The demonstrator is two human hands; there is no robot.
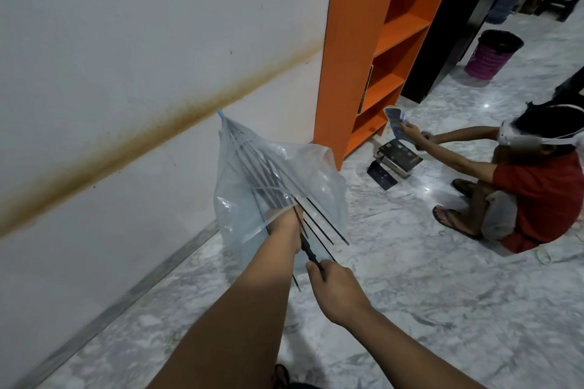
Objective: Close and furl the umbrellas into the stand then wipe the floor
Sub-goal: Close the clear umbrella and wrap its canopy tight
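A clear pale-blue plastic umbrella [303,174] with black ribs is half collapsed, its blue tip pointing up at the white wall. My left hand [286,219] reaches inside the canopy and grips around the shaft and ribs; its fingers are partly hidden by plastic. My right hand [335,287] grips the black shaft near the handle end, just below and right of the left hand. Several rib ends stick out of the canopy toward the floor. No umbrella stand is plainly recognisable.
An orange shelf unit [373,50] stands against the wall to the right. A person in a red shirt [537,189] crouches on the marble floor [410,309] handling books [398,158]. A purple basket with a black liner [491,54] stands farther back.
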